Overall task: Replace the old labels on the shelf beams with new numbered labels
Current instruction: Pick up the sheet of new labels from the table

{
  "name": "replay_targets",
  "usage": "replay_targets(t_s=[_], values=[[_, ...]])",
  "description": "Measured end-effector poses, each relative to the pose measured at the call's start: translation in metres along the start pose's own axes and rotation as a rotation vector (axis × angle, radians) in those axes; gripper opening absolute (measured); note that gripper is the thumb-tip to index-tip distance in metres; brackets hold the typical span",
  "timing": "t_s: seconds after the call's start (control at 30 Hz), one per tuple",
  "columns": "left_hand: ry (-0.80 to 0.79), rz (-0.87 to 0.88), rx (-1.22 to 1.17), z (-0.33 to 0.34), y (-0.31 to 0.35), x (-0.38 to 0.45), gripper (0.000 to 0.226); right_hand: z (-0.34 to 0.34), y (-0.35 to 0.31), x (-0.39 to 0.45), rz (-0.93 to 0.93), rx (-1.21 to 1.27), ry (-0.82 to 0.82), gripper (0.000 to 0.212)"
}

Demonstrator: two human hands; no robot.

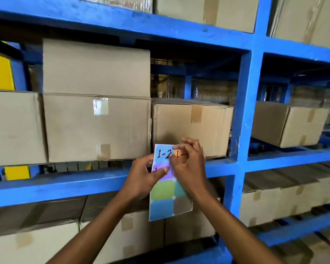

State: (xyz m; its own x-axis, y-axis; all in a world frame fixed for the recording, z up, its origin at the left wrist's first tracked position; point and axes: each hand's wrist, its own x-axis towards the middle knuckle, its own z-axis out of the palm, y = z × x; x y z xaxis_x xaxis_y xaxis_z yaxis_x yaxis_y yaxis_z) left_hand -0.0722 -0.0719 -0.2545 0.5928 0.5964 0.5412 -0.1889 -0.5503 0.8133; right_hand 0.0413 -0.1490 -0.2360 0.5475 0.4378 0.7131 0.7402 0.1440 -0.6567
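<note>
The label sheet (pixel 165 195) is pinched by the left hand (pixel 144 175), thumb pressed on the purple label (pixel 167 173). At 3 o'clock of it, the right hand (pixel 189 164) pinches the sheet beside the blue "1-2" label (pixel 163 154). The sheet is held before the shelf beam (pixel 65 185); cardboard boxes (pixel 97 126) are located at 11 o'clock.
</note>
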Motion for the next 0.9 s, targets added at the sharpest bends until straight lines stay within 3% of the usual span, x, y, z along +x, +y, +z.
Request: replay_targets(t_s=[0.2, 0.33, 0.4, 0.47, 0.67, 0.8, 0.9], values=[[0.054, -0.01, 0.123, 0.0, -0.004, 0.004, 0.017, -0.005, -0.003, 0.006, 0.01, -0.057, -0.03, 0.005], [0.103, -0.018, 0.34, -0.007, 0.0, 0.013, 0.016, -0.006, -0.007, 0.015, 0.015, -0.143, -0.094, 0.009], [0.294, 0.044, 0.496, -0.006, 0.023, 0.057, 0.015, -0.005, -0.002, 0.076, -0.081, -0.075, -0.229, 0.008], [0.32, 0.069, 0.635, -0.017, 0.035, 0.069, 0.016, -0.002, -0.012, 0.088, -0.061, -0.099, -0.275, 0.008], [0.217, 0.076, 0.425, -0.013, 0.044, 0.073, 0.025, -0.005, -0.024, 0.102, -0.098, -0.13, -0.187, 0.007], [0.294, 0.152, 0.809, -0.006, 0.049, 0.082, 0.017, -0.001, -0.025, 0.114, -0.19, -0.194, -0.22, 0.011], [0.334, 0.147, 0.909, -0.009, 0.052, 0.088, 0.023, -0.003, -0.033, 0.127, -0.057, -0.106, -0.347, 0.014]])
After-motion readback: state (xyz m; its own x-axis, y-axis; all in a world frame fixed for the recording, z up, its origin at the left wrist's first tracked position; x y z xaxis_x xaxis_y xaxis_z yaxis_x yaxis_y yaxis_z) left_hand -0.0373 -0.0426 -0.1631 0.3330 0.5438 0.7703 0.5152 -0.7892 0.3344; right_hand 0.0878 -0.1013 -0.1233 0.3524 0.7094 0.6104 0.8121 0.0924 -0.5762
